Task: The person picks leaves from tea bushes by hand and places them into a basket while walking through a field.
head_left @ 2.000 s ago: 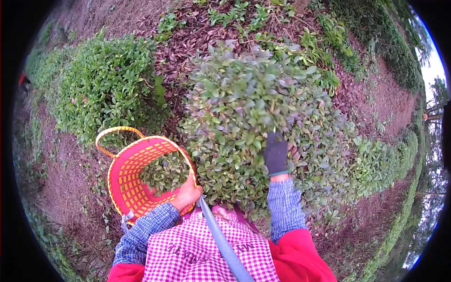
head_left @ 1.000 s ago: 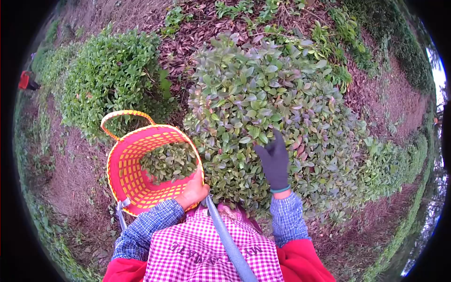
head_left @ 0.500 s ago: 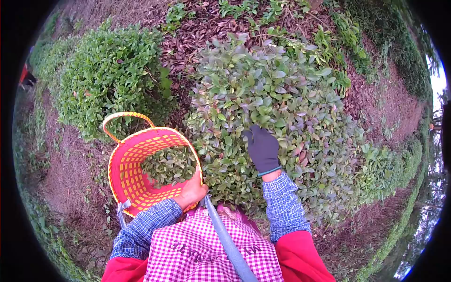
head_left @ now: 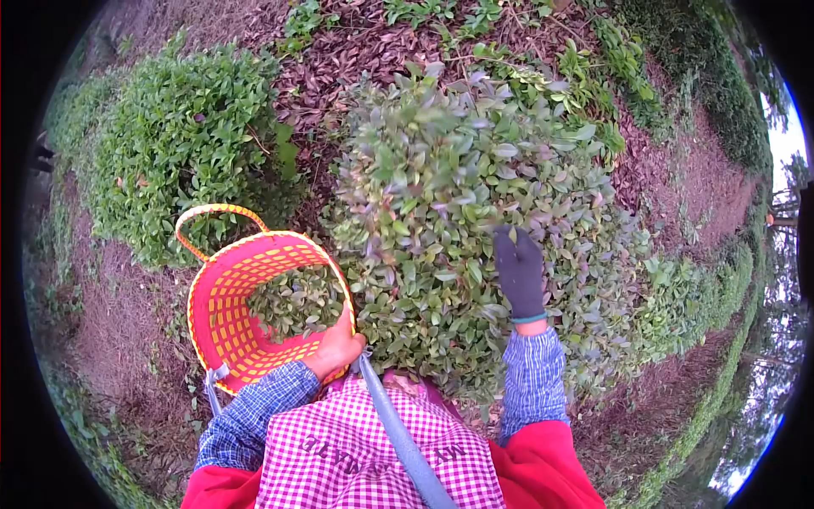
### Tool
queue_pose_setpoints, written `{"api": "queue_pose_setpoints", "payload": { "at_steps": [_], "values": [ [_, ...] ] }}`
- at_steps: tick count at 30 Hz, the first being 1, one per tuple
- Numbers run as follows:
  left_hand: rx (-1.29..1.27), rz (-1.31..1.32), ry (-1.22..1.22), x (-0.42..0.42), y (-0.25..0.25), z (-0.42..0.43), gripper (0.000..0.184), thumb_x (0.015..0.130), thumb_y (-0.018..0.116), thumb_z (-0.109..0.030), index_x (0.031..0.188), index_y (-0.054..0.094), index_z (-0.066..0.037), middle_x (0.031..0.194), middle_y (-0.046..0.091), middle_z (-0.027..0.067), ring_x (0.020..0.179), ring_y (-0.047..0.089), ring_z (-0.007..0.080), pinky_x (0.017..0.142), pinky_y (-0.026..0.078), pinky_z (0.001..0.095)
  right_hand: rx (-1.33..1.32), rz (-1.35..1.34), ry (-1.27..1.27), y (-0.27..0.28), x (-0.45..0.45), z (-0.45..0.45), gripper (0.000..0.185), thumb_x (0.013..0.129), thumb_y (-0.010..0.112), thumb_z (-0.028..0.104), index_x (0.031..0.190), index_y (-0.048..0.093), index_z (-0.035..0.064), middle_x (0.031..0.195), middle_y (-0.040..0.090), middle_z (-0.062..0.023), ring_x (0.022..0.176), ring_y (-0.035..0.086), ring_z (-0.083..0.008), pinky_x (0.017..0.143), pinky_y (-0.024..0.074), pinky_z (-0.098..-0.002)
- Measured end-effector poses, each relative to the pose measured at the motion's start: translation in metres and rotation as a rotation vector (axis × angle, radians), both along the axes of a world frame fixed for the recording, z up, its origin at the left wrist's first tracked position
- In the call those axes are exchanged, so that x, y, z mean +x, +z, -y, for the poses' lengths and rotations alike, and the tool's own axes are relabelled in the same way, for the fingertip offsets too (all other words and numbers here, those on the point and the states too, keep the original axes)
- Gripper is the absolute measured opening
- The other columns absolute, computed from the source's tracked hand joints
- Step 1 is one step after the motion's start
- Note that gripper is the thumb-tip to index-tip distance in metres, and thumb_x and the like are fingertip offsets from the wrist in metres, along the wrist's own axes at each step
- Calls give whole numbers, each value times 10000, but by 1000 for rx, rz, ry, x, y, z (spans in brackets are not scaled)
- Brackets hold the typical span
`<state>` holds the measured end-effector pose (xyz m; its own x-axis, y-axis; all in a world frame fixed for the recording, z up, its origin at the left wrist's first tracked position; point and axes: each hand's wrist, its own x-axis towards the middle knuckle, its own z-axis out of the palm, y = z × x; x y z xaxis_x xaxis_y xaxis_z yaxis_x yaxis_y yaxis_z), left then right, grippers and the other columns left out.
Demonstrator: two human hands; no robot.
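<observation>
My bare left hand is wrapped round the near right rim of a woven red and yellow basket. The basket tilts so that its mouth faces me, and loose green leaves lie inside. Over a leafy shrub with green and purplish leaves is my right hand, in a dark glove. Its fingers bend down close together among the leaves; whether anything is between their tips is hidden. A grey strap runs from the basket across my checked apron.
A denser green bush stands at the left behind the basket. Brown dry leaves cover the ground between the plants. Low hedges line the right side, and a dark figure shows at the far left edge.
My right hand has moved right across the shrub. Leaves at the shrub's upper left are now blurred by motion. My left hand keeps its hold on the basket.
</observation>
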<state>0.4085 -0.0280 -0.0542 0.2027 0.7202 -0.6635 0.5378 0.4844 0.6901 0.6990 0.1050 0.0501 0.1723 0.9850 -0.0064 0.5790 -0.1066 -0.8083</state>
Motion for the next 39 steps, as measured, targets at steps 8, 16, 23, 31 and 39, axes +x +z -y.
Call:
{"api": "queue_pose_setpoints", "payload": {
  "at_steps": [8, 16, 23, 31, 39],
  "values": [
    [-59, -75, -40, 1, 11, -8, 809, 776, 496, -167, 1423, 19, -77, 1007, 562, 333, 942, 571, 442, 834, 450, 448, 69, 612, 393, 2, -47, -40, 562, 830, 588, 388, 1218, 465, 1, 855, 627, -212, 748, 616, -351, 650, 480, -402],
    [-47, -36, 10, 3, 12, -13, 803, 769, 494, -132, 1423, 28, -98, 1053, 543, 335, 966, 564, 444, 839, 454, 446, 216, -159, 192, 6, -37, -14, 227, 865, 551, 164, 1035, 581, 17, 822, 593, -18, 610, 537, -111, 506, 425, -255],
    [6, -14, 17, 5, 14, -9, 799, 778, 493, -163, 1424, 25, -106, 1071, 532, 348, 977, 561, 442, 851, 449, 449, 95, 112, 236, -6, -25, -42, 400, 880, 546, 202, 1218, 460, 6, 719, 593, -127, 615, 578, -234, 557, 427, -338],
    [-63, -49, 61, 4, 13, -10, 758, 787, 471, -166, 1433, 76, -126, 1009, 563, 342, 932, 583, 432, 837, 456, 440, -5, 640, 563, 12, -71, -80, 809, 724, 682, 380, 1361, 298, 60, 861, 621, -200, 748, 613, -352, 657, 478, -423],
    [-90, -19, 34, 4, 22, -15, 819, 772, 512, -146, 1410, 15, -12, 1110, 512, 343, 1004, 547, 430, 877, 436, 425, 122, 796, 484, -34, -95, -91, 504, 738, 670, 317, 1126, 520, 32, 770, 614, -176, 694, 608, -333, 616, 468, -415]
  ]
}}
